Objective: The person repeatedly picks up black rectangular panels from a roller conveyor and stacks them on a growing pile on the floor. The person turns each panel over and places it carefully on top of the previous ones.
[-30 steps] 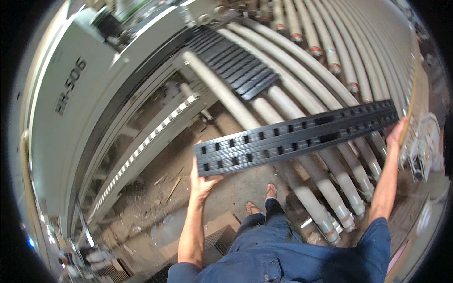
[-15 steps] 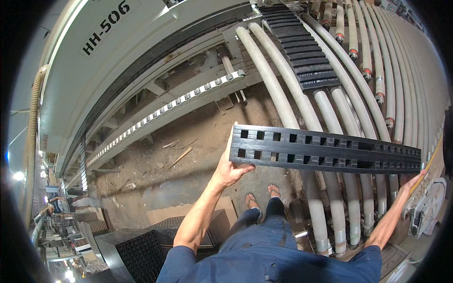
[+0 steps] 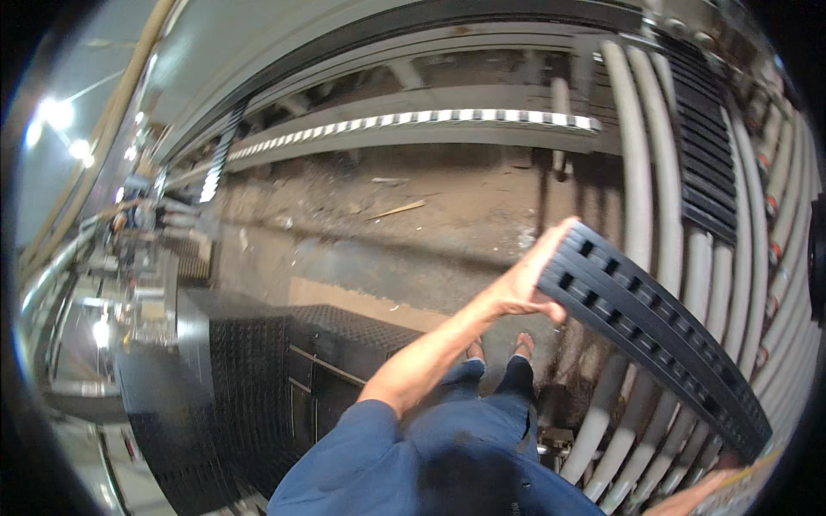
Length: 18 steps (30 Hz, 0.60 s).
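A long black bar with two rows of square holes (image 3: pixel 644 320) is held up over the rollers at the right, slanting down toward the lower right. Its upper left end is in my left hand (image 3: pixel 527 288), closed with the thumb on the near edge. My right hand (image 3: pixel 721 488) is at the bar's far lower end, blurred and partly hidden beneath it. The bar bends in the lens, and both of its ends show.
Grey rollers (image 3: pixel 641 163) run along the right, with a row of black slats (image 3: pixel 705 142) on them. Dark stacks of ridged black pieces (image 3: pixel 249 370) stand at the lower left. A machine rail with a white toothed strip (image 3: pixel 430 118) crosses the back. Wood scraps (image 3: pixel 400 209) lie on the dirty floor.
The view has swung to the left, so machine and rollers shift right. The bar, nearly level before, now slants steeply down to the right, with my left hand still gripping its end.
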Each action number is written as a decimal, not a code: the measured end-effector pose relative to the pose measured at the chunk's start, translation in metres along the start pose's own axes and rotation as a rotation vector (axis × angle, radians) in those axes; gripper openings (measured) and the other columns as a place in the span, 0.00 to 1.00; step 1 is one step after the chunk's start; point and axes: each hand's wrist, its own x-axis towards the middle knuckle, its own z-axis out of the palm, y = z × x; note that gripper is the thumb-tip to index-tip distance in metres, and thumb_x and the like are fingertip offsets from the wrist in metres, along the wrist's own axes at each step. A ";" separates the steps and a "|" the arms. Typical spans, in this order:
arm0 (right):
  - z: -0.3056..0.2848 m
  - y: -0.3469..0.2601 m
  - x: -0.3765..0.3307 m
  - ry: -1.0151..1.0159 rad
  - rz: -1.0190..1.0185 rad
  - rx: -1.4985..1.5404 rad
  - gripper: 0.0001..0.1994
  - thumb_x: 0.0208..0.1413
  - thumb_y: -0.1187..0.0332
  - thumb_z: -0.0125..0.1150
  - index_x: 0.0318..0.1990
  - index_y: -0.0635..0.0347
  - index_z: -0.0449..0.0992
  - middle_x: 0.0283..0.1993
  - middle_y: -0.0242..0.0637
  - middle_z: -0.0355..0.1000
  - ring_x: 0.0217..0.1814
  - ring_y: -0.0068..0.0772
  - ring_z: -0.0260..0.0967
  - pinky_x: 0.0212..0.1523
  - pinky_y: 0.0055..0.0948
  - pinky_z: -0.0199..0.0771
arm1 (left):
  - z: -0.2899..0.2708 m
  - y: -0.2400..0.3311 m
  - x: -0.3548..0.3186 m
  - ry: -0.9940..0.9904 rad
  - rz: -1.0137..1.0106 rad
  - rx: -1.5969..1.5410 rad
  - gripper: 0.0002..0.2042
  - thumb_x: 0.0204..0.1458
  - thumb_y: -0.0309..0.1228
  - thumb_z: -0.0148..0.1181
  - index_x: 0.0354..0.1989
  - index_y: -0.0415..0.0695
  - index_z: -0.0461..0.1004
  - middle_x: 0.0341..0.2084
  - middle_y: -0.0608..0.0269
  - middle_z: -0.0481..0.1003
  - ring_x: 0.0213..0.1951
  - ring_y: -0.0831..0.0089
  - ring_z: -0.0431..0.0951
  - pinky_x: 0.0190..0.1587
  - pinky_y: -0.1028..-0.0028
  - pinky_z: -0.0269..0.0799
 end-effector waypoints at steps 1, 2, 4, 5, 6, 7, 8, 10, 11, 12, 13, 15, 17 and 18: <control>0.023 0.010 -0.013 -0.062 0.019 -0.056 0.50 0.55 0.27 0.41 0.67 0.69 0.57 0.68 0.50 0.59 0.67 0.48 0.59 0.68 0.46 0.58 | 0.000 0.006 0.001 -0.026 0.040 0.107 0.68 0.21 0.63 0.77 0.70 0.40 0.47 0.65 0.52 0.56 0.67 0.61 0.55 0.68 0.62 0.52; 0.048 0.023 -0.028 -0.126 0.038 -0.107 0.50 0.55 0.28 0.41 0.68 0.69 0.57 0.68 0.50 0.59 0.67 0.48 0.59 0.68 0.46 0.58 | 0.003 0.013 0.000 0.014 0.039 0.138 0.66 0.20 0.66 0.75 0.68 0.39 0.50 0.63 0.52 0.58 0.65 0.61 0.58 0.67 0.62 0.54; 0.098 0.048 -0.067 -0.258 0.085 -0.192 0.49 0.56 0.28 0.41 0.68 0.68 0.57 0.68 0.50 0.58 0.67 0.48 0.59 0.68 0.46 0.58 | 0.007 0.016 -0.002 0.102 0.104 0.209 0.64 0.19 0.69 0.74 0.65 0.38 0.55 0.58 0.52 0.62 0.61 0.60 0.62 0.65 0.61 0.57; 0.114 0.064 -0.087 -0.303 0.119 -0.208 0.49 0.56 0.28 0.41 0.68 0.68 0.57 0.68 0.50 0.58 0.67 0.48 0.59 0.68 0.46 0.58 | 0.010 0.015 -0.001 0.125 0.162 0.259 0.64 0.18 0.69 0.73 0.63 0.37 0.56 0.56 0.51 0.63 0.60 0.59 0.64 0.63 0.61 0.59; 0.134 0.082 -0.101 -0.348 0.152 -0.212 0.49 0.56 0.28 0.41 0.68 0.68 0.57 0.69 0.50 0.58 0.67 0.48 0.59 0.68 0.46 0.58 | 0.015 0.025 0.002 0.121 0.140 0.207 0.63 0.19 0.69 0.73 0.62 0.37 0.57 0.54 0.51 0.64 0.58 0.58 0.65 0.62 0.61 0.61; 0.151 0.093 -0.122 -0.401 0.175 -0.229 0.49 0.56 0.28 0.41 0.68 0.68 0.56 0.69 0.50 0.58 0.68 0.48 0.58 0.68 0.46 0.58 | 0.018 0.031 0.000 0.132 0.127 0.144 0.63 0.19 0.69 0.73 0.61 0.36 0.57 0.52 0.51 0.65 0.56 0.57 0.66 0.60 0.61 0.62; 0.169 0.100 -0.142 -0.452 0.196 -0.240 0.49 0.56 0.28 0.40 0.68 0.68 0.56 0.69 0.50 0.58 0.68 0.48 0.58 0.68 0.46 0.57 | 0.017 0.025 -0.011 0.193 0.162 0.181 0.61 0.20 0.69 0.73 0.61 0.36 0.58 0.51 0.51 0.65 0.56 0.57 0.66 0.59 0.60 0.63; 0.201 0.112 -0.163 -0.552 0.221 -0.284 0.49 0.57 0.29 0.40 0.68 0.68 0.56 0.69 0.50 0.57 0.68 0.48 0.58 0.69 0.46 0.57 | 0.010 0.032 -0.045 0.294 0.146 0.204 0.60 0.22 0.68 0.73 0.60 0.35 0.59 0.50 0.50 0.66 0.55 0.57 0.67 0.57 0.60 0.63; 0.215 0.117 -0.176 -0.592 0.242 -0.298 0.49 0.57 0.29 0.40 0.68 0.68 0.56 0.69 0.50 0.57 0.68 0.48 0.58 0.69 0.46 0.57 | 0.000 0.053 -0.068 0.315 0.099 0.208 0.59 0.24 0.68 0.72 0.60 0.35 0.59 0.49 0.50 0.67 0.55 0.57 0.67 0.58 0.61 0.63; 0.229 0.119 -0.184 -0.632 0.254 -0.305 0.48 0.57 0.29 0.40 0.68 0.68 0.56 0.69 0.50 0.57 0.68 0.48 0.58 0.69 0.46 0.57 | -0.007 0.061 -0.099 0.388 0.075 0.203 0.56 0.27 0.64 0.74 0.59 0.35 0.59 0.52 0.48 0.66 0.56 0.55 0.67 0.59 0.61 0.63; 0.234 0.123 -0.198 -0.661 0.262 -0.311 0.48 0.57 0.29 0.40 0.69 0.68 0.56 0.69 0.50 0.57 0.68 0.48 0.57 0.69 0.46 0.57 | -0.017 0.071 -0.133 0.448 0.046 0.199 0.54 0.29 0.62 0.75 0.59 0.35 0.61 0.52 0.50 0.68 0.56 0.58 0.68 0.59 0.63 0.63; 0.254 0.126 -0.214 -0.733 0.267 -0.327 0.48 0.57 0.29 0.40 0.69 0.67 0.55 0.70 0.50 0.56 0.69 0.48 0.57 0.69 0.46 0.57 | -0.030 0.103 -0.191 0.532 -0.082 0.119 0.51 0.31 0.60 0.75 0.59 0.35 0.62 0.51 0.53 0.70 0.56 0.63 0.69 0.59 0.64 0.63; 0.274 0.125 -0.229 -0.797 0.255 -0.337 0.48 0.58 0.29 0.40 0.69 0.67 0.55 0.70 0.50 0.56 0.69 0.48 0.57 0.69 0.46 0.57 | -0.032 0.114 -0.250 0.692 -0.167 -0.027 0.49 0.35 0.59 0.74 0.61 0.37 0.63 0.51 0.58 0.72 0.54 0.68 0.70 0.59 0.66 0.64; 0.278 0.121 -0.238 -0.829 0.240 -0.335 0.48 0.58 0.29 0.40 0.69 0.67 0.55 0.70 0.50 0.56 0.69 0.48 0.57 0.69 0.46 0.56 | -0.031 0.113 -0.285 0.759 -0.178 -0.101 0.49 0.37 0.57 0.75 0.62 0.37 0.62 0.53 0.59 0.72 0.55 0.69 0.69 0.59 0.67 0.64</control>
